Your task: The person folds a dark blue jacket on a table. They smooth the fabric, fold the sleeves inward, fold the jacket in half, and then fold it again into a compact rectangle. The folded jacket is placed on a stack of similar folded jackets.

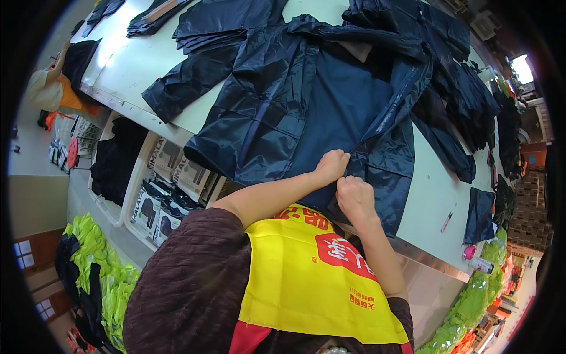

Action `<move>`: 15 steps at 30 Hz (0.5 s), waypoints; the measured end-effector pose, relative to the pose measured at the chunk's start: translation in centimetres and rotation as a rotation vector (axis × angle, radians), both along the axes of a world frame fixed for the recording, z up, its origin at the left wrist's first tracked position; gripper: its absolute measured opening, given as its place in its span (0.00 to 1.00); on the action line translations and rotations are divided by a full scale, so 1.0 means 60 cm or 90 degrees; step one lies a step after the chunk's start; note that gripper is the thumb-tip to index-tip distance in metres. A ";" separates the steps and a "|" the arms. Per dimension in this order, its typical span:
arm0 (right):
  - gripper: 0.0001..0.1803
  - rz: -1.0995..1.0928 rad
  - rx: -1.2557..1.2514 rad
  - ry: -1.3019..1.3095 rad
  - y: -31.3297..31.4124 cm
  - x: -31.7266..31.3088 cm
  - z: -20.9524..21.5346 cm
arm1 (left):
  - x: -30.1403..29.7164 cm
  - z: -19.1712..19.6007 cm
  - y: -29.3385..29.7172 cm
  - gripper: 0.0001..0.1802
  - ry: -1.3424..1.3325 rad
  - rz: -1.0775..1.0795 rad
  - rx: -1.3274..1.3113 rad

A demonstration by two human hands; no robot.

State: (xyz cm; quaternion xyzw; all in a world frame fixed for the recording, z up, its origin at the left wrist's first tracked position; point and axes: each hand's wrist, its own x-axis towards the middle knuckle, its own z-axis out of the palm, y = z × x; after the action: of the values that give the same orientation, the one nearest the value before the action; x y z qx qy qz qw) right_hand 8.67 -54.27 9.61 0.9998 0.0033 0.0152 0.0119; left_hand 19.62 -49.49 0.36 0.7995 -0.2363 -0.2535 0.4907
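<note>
A shiny navy jacket [268, 112] lies spread on the white table, its front open and a smooth blue inside showing. Its zipper edge [396, 106] runs down the right front panel toward my hands. My left hand [334, 165] is closed in a pinch on that edge near the hem. Just below and to the right, my right hand [355, 197] is closed too, gripping the jacket's lower edge. My fingertips and the exact bit of cloth or zipper between them are mostly hidden.
Folded dark garments [212, 26] are stacked along the back of the white table [436, 183]. A pink pen-like tool [446, 222] lies at right. Plastic bins [134, 192] with boxes and dark cloth stand at left; neon-yellow garments [103, 265] are piled below. Another person [56, 88] is at far left.
</note>
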 end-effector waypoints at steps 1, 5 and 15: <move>0.04 -0.007 0.026 -0.015 -0.003 0.003 0.006 | 0.006 0.009 0.002 0.20 0.074 0.007 -0.018; 0.05 -0.053 0.100 -0.043 -0.007 0.007 0.030 | 0.025 0.052 0.016 0.20 0.386 0.001 -0.067; 0.04 -0.080 0.075 -0.061 0.013 -0.017 0.013 | -0.001 0.080 0.067 0.08 0.603 -0.065 -0.045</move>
State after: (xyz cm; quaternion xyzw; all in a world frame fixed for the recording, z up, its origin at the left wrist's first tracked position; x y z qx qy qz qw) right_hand 7.63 -53.49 10.39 0.9952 -0.0609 0.0623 -0.0455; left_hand 19.58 -45.45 5.16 0.5663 -0.0344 -0.6057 0.5579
